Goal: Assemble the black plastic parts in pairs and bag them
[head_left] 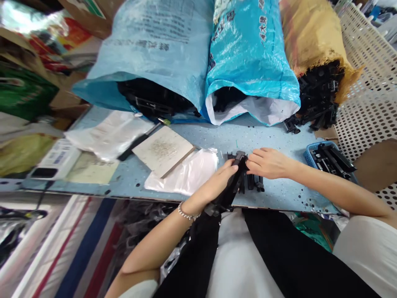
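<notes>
One blue bag (pixel 251 62) reading "大牌" lies beyond a held black part (pixel 233 186).

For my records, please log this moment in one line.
left hand: holds long black part | right hand: at its far end | right side: blue basket of black parts

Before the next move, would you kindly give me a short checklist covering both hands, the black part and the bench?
1. Left grip around the black part: ok.
2. Right grip holding the part's far end: cannot tell; fingertips are hidden.
3. Part wholly over the bench: not ok; its near end shows past the front edge.
4. Blue basket upright with pieces inside: ok.
5. Yellow sack keeping its contents in: not ok; black pieces spill from its open mouth.
</notes>
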`<action>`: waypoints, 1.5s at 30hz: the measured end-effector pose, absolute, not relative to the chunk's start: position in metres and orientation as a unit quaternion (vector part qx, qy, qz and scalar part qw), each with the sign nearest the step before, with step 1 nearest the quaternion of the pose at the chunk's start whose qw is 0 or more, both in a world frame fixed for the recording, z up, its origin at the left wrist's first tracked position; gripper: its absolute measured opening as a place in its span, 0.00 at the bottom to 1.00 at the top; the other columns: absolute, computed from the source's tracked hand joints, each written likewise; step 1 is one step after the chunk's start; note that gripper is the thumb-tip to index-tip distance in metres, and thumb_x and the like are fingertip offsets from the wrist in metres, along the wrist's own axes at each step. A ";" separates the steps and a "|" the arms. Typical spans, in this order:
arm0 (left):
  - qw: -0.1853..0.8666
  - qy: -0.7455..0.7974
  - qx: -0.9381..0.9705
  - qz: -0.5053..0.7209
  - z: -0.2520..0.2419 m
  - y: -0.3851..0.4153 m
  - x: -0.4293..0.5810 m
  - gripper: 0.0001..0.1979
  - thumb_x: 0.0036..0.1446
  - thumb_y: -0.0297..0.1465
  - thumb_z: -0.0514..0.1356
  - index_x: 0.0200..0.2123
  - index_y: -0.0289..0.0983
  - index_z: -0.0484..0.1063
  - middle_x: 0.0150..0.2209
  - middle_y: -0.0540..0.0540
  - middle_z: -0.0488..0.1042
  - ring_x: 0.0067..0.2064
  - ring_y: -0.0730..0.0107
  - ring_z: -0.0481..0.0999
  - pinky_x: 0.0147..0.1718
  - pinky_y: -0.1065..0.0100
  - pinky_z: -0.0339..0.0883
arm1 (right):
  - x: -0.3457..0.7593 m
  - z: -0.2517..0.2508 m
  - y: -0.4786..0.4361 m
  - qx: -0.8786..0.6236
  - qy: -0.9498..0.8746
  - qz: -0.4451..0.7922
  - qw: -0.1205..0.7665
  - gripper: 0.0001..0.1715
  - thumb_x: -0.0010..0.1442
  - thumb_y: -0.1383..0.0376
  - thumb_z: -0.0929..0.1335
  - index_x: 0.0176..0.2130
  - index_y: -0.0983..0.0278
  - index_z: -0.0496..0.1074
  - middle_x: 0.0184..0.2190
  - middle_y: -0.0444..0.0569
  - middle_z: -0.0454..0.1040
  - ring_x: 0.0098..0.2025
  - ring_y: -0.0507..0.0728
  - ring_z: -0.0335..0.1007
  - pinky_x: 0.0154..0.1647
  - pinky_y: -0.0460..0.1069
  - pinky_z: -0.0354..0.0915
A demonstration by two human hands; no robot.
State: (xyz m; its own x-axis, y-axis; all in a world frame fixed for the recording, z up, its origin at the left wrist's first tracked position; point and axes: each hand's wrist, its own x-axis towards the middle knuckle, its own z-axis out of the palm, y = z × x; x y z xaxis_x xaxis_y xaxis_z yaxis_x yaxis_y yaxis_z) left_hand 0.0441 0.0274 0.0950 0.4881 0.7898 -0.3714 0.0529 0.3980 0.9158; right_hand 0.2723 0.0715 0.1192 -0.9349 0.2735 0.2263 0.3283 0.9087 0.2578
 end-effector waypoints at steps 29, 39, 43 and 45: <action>0.449 0.445 0.676 0.377 0.070 0.016 0.048 0.29 0.70 0.44 0.49 0.67 0.35 0.57 0.64 0.33 0.66 0.66 0.49 0.66 0.65 0.46 0.59 | 0.258 0.106 0.061 -0.408 -0.856 0.234 0.214 0.29 0.69 0.42 0.60 0.30 0.62 0.64 0.28 0.49 0.67 0.31 0.55 0.61 0.29 0.49 0.58; 0.458 0.491 0.597 0.439 0.073 0.029 0.051 0.24 0.68 0.41 0.51 0.62 0.37 0.63 0.60 0.39 0.71 0.63 0.55 0.68 0.64 0.54 0.61 | 0.243 0.087 0.035 -0.400 -0.845 0.303 0.184 0.34 0.73 0.43 0.52 0.34 0.64 0.67 0.29 0.47 0.71 0.30 0.53 0.66 0.30 0.48 0.60; 0.486 0.510 0.552 0.446 0.074 0.032 0.051 0.22 0.68 0.40 0.50 0.60 0.39 0.66 0.57 0.42 0.74 0.61 0.57 0.70 0.62 0.56 0.64 | 0.235 0.070 0.009 -0.324 -0.923 0.165 0.123 0.29 0.75 0.50 0.55 0.35 0.65 0.70 0.31 0.52 0.74 0.31 0.56 0.68 0.32 0.50 0.60; 0.473 0.511 0.551 0.461 0.068 0.029 0.054 0.23 0.68 0.41 0.51 0.62 0.40 0.64 0.58 0.41 0.72 0.62 0.56 0.69 0.64 0.55 0.62 | 0.228 0.058 -0.002 -0.340 -0.916 0.178 0.120 0.26 0.75 0.54 0.56 0.35 0.65 0.71 0.30 0.51 0.74 0.31 0.55 0.69 0.32 0.49 0.61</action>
State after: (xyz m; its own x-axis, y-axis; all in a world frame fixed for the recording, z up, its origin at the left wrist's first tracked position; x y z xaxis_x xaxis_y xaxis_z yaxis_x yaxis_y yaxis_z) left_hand 0.0538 0.0294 0.0679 0.0535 0.9983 0.0246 0.1277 -0.0312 0.9913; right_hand 0.2284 -0.0021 0.0581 -0.7407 0.6645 0.0988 0.5795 0.7064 -0.4065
